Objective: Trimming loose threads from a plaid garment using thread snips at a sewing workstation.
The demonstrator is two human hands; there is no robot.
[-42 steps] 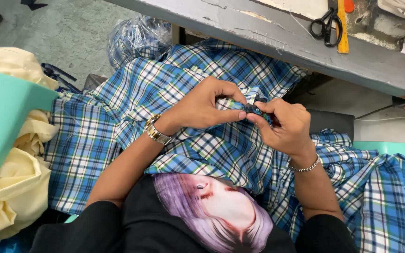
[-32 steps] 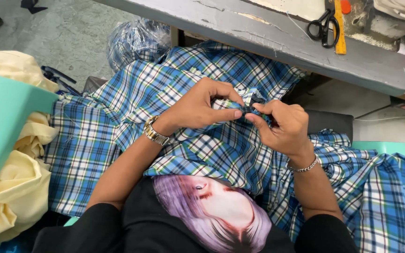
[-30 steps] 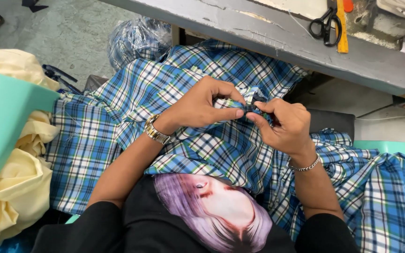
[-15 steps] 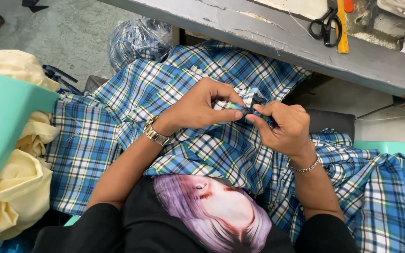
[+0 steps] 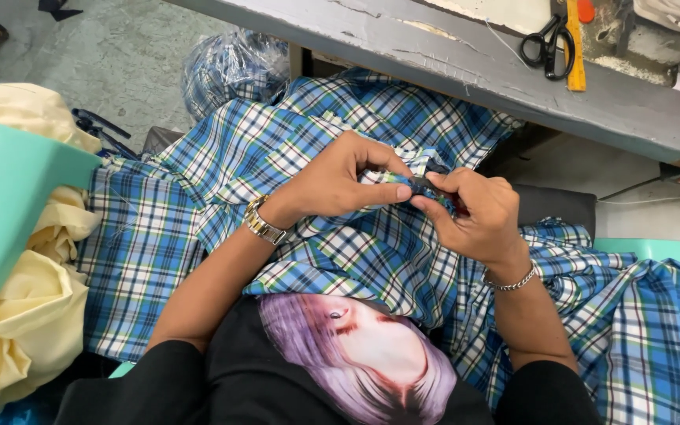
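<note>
In the head view, a small fold of the blue plaid shirt spread over the lap is pinched between the left hand and right hand, the soft, light cloth likely best gripped at its edge, while the pinched spot itself is hidden by fingers.

Blue-and-white plaid shirt, pale yellow cloth, mint-green chair, grey table, black scissors.

I see my left hand and right hand pinching one small fold of the blue plaid shirt on my lap, below the grey workbench holding black scissors.
</note>
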